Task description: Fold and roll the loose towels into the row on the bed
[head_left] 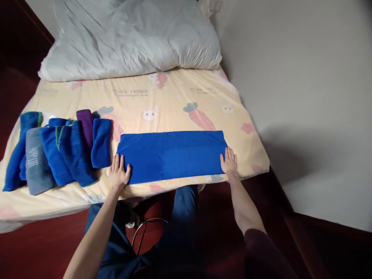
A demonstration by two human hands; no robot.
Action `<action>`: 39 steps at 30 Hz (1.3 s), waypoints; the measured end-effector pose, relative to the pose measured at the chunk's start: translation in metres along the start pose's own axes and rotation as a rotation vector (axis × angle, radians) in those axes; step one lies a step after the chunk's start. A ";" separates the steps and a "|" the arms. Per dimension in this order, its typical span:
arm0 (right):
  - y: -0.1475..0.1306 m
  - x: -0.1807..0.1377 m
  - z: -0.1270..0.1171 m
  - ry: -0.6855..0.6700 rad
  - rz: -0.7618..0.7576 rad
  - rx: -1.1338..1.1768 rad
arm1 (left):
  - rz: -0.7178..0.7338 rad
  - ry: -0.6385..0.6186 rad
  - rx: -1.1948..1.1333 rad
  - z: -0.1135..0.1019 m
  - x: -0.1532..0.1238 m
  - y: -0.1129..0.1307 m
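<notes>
A blue towel point(171, 155) lies folded into a long flat strip across the near edge of the bed. My left hand point(118, 173) rests flat at the strip's left end, fingers stretched out and touching the cloth. At the right end lies my right hand point(229, 161), also flat with fingers spread on the corner. Neither hand grips anything.
A row of folded blue, grey and purple towels point(58, 153) lies to the left on the yellow cartoon-print sheet point(174, 100). A large white pillow point(130, 37) sits at the bed's head. A pale wall runs along the right; dark red floor is below.
</notes>
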State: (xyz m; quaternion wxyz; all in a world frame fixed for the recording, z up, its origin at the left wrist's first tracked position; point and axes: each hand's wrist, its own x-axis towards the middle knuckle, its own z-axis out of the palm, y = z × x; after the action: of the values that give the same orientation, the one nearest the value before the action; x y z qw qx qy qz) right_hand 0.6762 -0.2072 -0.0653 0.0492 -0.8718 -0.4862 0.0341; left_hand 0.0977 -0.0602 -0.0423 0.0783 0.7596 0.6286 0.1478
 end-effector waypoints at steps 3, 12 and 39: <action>-0.011 0.000 -0.011 -0.047 0.027 -0.088 | 0.009 -0.008 0.047 0.000 -0.001 -0.001; -0.192 0.020 -0.025 0.093 -0.484 0.024 | 0.455 -0.073 0.028 0.032 0.054 0.151; -0.069 0.109 0.018 0.042 -0.262 0.068 | 0.154 -0.094 0.076 0.028 0.135 -0.013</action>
State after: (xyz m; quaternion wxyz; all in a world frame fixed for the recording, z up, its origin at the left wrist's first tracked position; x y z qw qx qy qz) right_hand 0.6727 -0.0775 -0.0766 0.0928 -0.7992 -0.5933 0.0257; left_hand 0.1173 0.0759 -0.0554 0.0674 0.8141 0.5692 0.0938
